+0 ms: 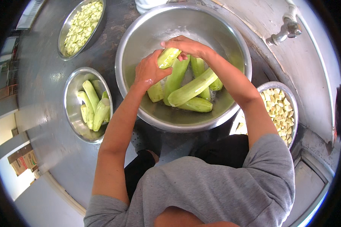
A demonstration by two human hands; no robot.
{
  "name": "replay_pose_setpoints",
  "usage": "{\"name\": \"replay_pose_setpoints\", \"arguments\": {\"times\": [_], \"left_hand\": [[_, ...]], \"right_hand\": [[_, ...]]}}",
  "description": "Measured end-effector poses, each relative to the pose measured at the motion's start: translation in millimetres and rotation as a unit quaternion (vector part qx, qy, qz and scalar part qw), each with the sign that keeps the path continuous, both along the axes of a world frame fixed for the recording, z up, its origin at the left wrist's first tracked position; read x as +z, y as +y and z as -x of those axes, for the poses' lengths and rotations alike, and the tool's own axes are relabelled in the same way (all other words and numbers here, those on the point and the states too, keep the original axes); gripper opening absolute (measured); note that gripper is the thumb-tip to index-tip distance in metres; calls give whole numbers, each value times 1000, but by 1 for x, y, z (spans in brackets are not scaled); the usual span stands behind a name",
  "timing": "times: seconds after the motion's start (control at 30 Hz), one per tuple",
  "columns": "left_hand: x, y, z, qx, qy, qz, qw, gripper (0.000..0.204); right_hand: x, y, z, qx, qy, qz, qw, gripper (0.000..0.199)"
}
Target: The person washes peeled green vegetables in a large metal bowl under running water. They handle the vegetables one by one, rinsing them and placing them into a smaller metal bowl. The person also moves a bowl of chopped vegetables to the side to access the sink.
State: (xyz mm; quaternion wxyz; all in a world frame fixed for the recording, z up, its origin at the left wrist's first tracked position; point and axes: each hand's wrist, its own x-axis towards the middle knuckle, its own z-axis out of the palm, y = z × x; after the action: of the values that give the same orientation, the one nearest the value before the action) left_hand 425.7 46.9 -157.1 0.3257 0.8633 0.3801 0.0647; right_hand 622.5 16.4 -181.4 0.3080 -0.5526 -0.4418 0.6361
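Note:
A wet pale green zucchini (168, 57) is gripped between my two hands above a wide steel basin (125, 49). My left hand (149, 70) curls round its near left end. My right hand (187, 46) closes over the far right end, some of its fingers hidden behind the zucchini. Below them, several more zucchini (193, 89) lie crossed over one another in the basin, with some water among them.
To the left stands a steel bowl (71, 120) of whole zucchini. Beyond it, another bowl (61, 47) contains chopped green-edged pieces. At right, a bowl (296, 125) of pale chopped chunks sits partly behind my forearm. A metal tap (286, 31) juts from the wall.

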Motion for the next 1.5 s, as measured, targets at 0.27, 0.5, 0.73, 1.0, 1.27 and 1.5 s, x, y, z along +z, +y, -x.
{"name": "replay_pose_setpoints", "arguments": {"times": [0.27,0.5,0.73,1.0,1.27,1.5], "left_hand": [[24,3,7,31,25,57,998,57],[32,-7,5,20,83,-26,996,53],[26,-12,0,-11,64,-94,993,52],[1,-8,51,-56,77,-229,969,50],[31,93,224,153,246,-154,945,62],[-32,126,324,217,350,-203,888,54]], "right_hand": [[36,-23,8,-48,-60,-131,988,54],[43,-23,13,-5,-175,-122,977,55],[21,-25,11,-49,-163,-175,970,54],[0,-4,68,-14,-176,-253,951,43],[-86,-17,-24,215,-542,-140,800,78],[-216,-1,-40,217,-583,-253,741,95]]}}
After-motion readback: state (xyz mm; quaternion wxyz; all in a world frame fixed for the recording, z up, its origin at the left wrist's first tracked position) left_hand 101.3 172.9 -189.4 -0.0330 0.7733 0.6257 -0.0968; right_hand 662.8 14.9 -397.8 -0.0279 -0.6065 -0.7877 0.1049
